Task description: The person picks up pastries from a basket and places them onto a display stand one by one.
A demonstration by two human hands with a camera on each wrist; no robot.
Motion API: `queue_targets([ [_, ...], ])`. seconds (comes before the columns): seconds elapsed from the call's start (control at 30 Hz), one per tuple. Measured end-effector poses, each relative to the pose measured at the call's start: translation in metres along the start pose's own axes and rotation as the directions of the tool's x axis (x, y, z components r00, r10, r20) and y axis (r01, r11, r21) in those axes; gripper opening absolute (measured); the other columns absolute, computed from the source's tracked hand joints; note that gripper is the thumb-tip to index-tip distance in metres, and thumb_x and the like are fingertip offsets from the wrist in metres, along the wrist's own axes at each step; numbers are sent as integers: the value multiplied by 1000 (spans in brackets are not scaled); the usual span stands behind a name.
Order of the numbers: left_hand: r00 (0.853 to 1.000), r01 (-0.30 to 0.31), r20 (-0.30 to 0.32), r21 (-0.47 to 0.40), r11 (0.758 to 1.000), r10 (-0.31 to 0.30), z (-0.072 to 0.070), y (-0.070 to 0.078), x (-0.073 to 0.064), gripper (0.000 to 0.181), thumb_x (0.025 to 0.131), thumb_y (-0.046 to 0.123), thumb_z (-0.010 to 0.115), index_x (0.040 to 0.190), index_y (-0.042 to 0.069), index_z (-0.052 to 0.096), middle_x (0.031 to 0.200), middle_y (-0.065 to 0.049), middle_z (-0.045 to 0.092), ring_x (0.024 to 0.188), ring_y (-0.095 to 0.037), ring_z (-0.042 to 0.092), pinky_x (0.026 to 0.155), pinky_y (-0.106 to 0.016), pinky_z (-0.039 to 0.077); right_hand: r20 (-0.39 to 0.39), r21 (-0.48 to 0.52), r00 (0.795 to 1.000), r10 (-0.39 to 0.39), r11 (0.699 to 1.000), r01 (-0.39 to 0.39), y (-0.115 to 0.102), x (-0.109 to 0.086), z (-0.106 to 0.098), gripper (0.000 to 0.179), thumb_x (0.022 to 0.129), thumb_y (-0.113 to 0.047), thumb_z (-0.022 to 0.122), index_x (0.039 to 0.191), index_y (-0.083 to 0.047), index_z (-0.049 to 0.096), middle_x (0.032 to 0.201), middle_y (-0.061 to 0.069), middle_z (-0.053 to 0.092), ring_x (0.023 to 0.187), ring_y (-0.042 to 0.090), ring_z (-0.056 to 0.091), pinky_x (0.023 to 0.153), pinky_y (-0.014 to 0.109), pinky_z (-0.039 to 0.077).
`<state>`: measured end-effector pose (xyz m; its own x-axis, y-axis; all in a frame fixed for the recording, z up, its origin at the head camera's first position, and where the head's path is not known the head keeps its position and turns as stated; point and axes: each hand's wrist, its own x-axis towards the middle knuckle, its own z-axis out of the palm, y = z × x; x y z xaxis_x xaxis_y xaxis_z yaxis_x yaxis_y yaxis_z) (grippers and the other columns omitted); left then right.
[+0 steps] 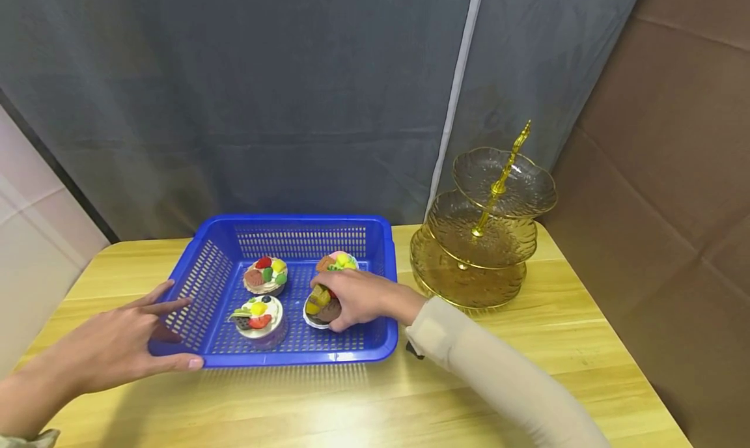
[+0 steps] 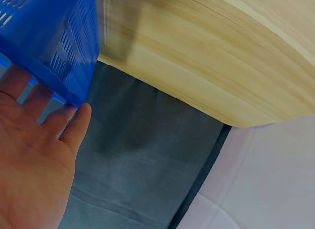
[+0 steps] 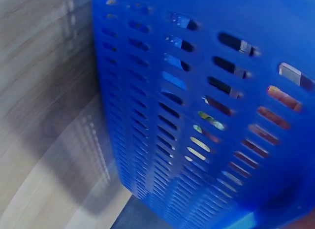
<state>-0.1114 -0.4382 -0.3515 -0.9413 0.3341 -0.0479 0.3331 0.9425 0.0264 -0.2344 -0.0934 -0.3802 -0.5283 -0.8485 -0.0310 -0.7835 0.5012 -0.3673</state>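
A blue plastic basket (image 1: 293, 355) with slotted walls stands on the wooden table. My left hand (image 1: 120, 340) rests over its left rim with extended fingers, its thumb along the front corner; the left wrist view shows those fingers passing behind the rim. Inside the basket, my right hand (image 1: 360, 297) grips a cupcake (image 1: 319, 307) with brown and yellow topping in a pale cup. Behind that hand sits a partly hidden cupcake (image 1: 338, 261) with yellow and pink topping. To the left are a fruit-topped tart (image 1: 265, 275) and a cream-topped dessert cup (image 1: 260, 318).
A three-tiered amber glass stand (image 1: 469, 285) with a gold central post stands right of the basket. A small black object (image 1: 414, 351) lies near my right sleeve. Grey curtains (image 1: 293, 109) hang behind the table (image 1: 263, 409), and a brown cloth (image 1: 662, 174) hangs at its right.
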Motion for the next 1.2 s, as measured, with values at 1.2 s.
queue_targets([
  [1.2, 1000, -2, -6, 15, 1000, 2, 2, 0, 2, 54, 77, 66, 72, 81, 13, 81, 127, -25, 63, 135, -57, 34, 97, -74, 33, -531, 171, 844, -71, 967, 189, 15, -87, -42, 76, 69, -28, 89, 133, -3, 59, 127, 8, 65, 115, 19, 61, 97, 35, 49],
])
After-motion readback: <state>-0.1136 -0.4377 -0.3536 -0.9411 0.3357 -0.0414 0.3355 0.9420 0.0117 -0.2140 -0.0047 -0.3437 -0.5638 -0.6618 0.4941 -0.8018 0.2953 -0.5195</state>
